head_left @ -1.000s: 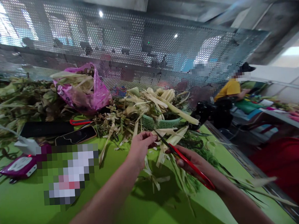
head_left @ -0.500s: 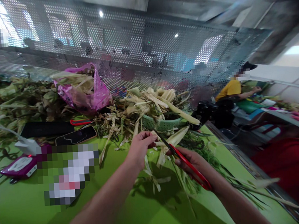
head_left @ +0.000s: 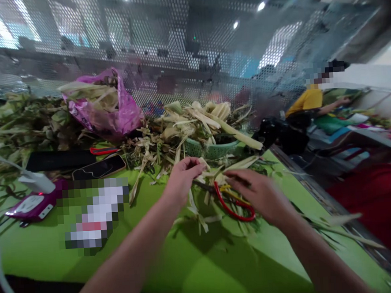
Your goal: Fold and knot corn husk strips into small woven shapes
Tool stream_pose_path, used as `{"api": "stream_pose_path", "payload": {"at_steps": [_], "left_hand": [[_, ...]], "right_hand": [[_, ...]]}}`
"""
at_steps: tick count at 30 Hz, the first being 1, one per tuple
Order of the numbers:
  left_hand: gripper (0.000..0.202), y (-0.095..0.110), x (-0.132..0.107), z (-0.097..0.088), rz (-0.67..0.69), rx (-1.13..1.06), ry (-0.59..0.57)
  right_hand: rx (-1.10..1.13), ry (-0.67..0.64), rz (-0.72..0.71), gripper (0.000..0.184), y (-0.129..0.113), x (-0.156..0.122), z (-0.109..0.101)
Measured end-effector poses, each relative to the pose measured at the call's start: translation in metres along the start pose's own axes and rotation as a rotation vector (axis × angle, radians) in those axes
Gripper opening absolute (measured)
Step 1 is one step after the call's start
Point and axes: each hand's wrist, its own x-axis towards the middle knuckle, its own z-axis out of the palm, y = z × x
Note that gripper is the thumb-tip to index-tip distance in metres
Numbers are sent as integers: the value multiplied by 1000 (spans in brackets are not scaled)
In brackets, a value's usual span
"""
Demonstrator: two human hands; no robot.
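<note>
My left hand is closed in a pinch on a pale leaf strip at the front of the husk pile. My right hand is blurred by motion, with its fingers reaching left over more pale strips. Red-handled scissors lie low on the green table just under and left of that hand. I cannot tell whether the hand still grips them. A green basket full of pale leaf strips stands right behind both hands.
A pink plastic bag of husks and a heap of dry leaves sit at the back left. A phone, a second red tool and a charger lie on the left. A perforated metal screen backs the table. A person in yellow works at the right.
My right hand has dropped and turned palm down, bringing the scissors from raised at the leaf strip to low on the table. The left hand keeps its pinch. The camera has tilted down slightly.
</note>
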Motion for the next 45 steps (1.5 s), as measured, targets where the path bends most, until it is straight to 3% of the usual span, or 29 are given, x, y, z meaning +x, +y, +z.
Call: {"api": "stream_pose_path", "payload": {"at_steps": [4,6,9,17,21,27,31,35,39,45], "left_hand": [[10,-7,-3,6,28,52,-68],[8,-10,-4,8,30,56,-77],[8,-12,-5,9,15,47,-76],[13,-14,-7,12,14,111,-85],[20,4,-7,4,7,339,-234],[29,36,-19,-27,37,876,-622],[27,28,-33,-35,149,1147,-661],[22,19,-42,-31,102,1274,-717],[23,21,-46,-29,78,1218,-630],[26,17,-39,-20,25,784,-344]], "right_hand": [[424,43,9,34,-18,12,12],[525,96,30,31,-20,15,21],[524,183,46,27,-20,14,28],[358,186,45,20,-14,7,25],[351,199,41,19,-2,3,22],[448,233,68,26,12,1,9],[480,221,41,29,11,-1,5],[474,190,17,26,8,-3,5],[561,92,8,24,5,-5,4],[616,-26,-32,22,-5,-10,-1]]}}
